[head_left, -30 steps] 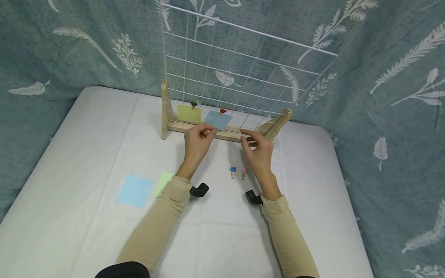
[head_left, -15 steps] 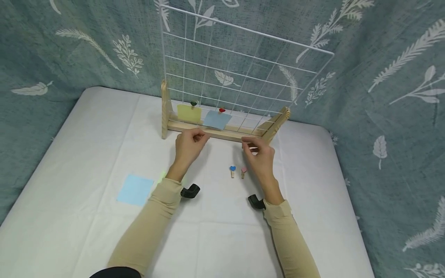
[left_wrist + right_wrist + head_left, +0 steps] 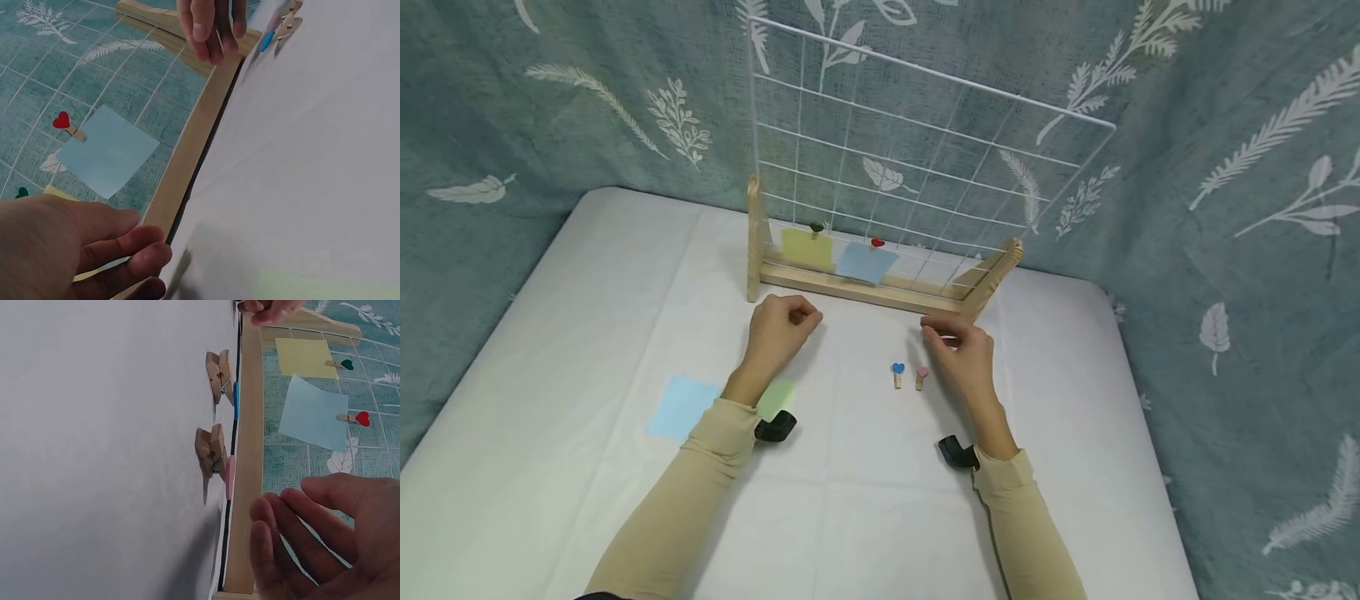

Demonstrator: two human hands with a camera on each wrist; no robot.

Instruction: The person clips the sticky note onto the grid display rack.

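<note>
My left hand hovers over the table in front of the rack's left part, fingers loosely bent, holding nothing. Off to the right, my right hand is likewise bare, its thumb and fingers apart in the right wrist view. Between the hands lie two small wooden clothespins, one with a blue heart, one with a pink heart. On the wire grid, a green-heart clothespin holds a yellow note, and a red-heart clothespin holds a blue note.
The grid stands in a wooden base at the table's back. A loose blue sheet lies left, partly behind my left sleeve. A green sheet lies by my left wrist. A patterned curtain hangs behind the white table.
My left hand has drawn back from the hanging blue note, leftward and toward me. My right hand has also come slightly toward me. The clipped notes stay on the grid.
</note>
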